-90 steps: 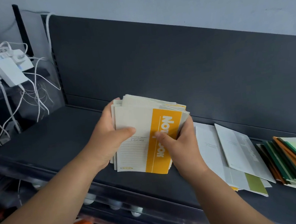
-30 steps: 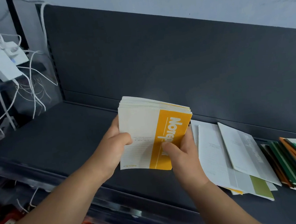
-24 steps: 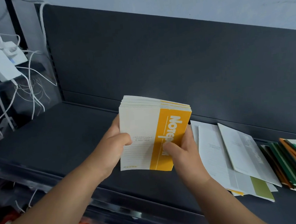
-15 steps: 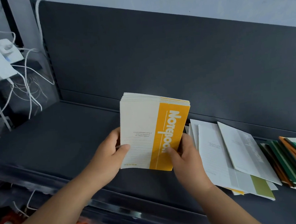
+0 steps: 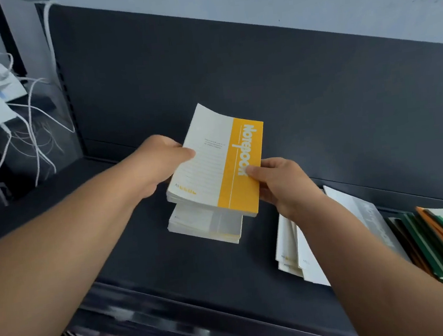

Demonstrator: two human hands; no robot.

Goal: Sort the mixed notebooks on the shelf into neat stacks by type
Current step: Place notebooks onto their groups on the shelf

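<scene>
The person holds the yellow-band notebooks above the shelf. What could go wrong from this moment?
1. The bundle of cream notebooks with a yellow band is pinched only at its side edges by the left hand and right hand; lower copies might slip out.
2. It hangs offset over the small cream stack on the dark shelf, so the pile may end uneven.
3. The right forearm crosses above the fanned white notebooks and could disturb them.
</scene>
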